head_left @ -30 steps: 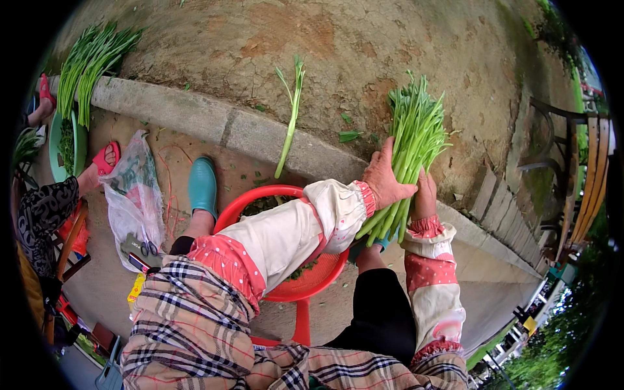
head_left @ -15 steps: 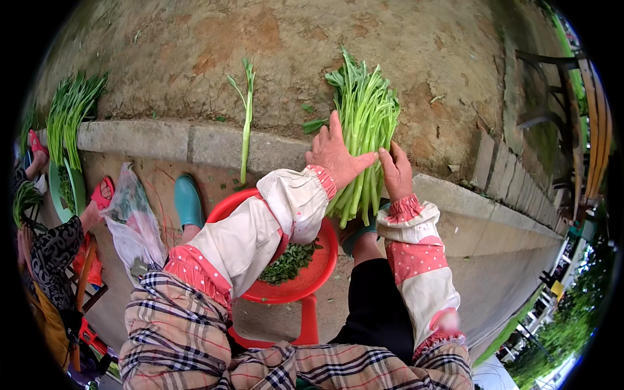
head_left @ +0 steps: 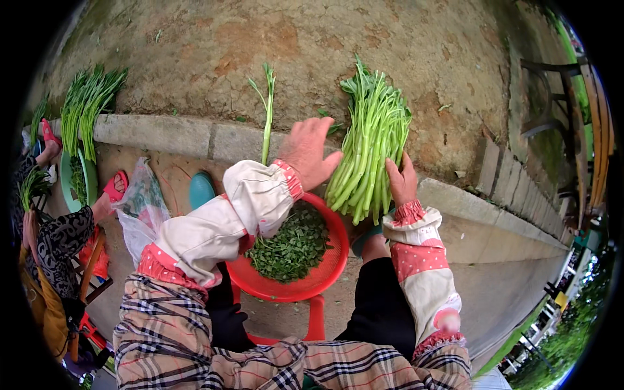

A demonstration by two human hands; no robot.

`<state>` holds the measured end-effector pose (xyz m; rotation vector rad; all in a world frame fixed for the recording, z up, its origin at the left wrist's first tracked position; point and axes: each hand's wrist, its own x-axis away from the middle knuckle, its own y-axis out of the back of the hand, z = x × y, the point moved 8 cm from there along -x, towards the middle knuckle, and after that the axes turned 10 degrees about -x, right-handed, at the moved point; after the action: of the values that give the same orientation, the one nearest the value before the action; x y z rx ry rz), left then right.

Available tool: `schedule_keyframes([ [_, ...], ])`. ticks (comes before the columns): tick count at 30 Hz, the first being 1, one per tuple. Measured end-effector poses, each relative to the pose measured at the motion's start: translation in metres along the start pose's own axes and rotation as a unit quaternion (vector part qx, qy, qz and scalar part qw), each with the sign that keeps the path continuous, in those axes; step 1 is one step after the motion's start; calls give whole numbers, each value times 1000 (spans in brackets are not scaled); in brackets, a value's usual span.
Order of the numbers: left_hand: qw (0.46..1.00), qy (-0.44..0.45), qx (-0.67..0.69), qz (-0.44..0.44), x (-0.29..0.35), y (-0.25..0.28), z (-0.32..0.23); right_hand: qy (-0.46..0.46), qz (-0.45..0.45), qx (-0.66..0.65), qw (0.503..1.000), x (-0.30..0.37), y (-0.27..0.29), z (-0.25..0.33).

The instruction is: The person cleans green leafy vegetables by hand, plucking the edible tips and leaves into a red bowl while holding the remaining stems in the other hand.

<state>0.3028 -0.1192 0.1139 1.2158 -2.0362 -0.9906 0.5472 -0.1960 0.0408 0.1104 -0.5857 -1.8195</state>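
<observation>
A thick bunch of green leafy stalks lies across the stone curb, leafy tops on the dirt and cut ends toward me. My right hand holds its lower right edge, thumb over the stalks and fingers along the side. To the left of the bunch, my left hand is open and holds nothing, thumb apart from the fingers and close to the stalks. A single stalk lies over the curb beyond my left wrist. Below that forearm, a red plastic colander holds loose torn green leaves.
The curb crosses between dirt and pavement. At the left sit a clear plastic bag, another person's pink sandal, and a green basin with long greens. A bench stands far right.
My left hand has come off the bunch, moving left and nearer to me. More of the colander's leaves now show. My right hand stays at the bunch's right edge.
</observation>
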Motion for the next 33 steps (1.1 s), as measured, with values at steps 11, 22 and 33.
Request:
schedule_keyframes([
  [11,983,134,-124,27,-5,-17,124,-42,-23,-143,989,5,-1,-7],
  [22,980,200,0,-19,-18,8,112,-53,-8,-207,977,8,0,-22],
  [33,990,30,139,-20,-38,-24,-50,-33,-9,-195,980,3,-3,-24],
])
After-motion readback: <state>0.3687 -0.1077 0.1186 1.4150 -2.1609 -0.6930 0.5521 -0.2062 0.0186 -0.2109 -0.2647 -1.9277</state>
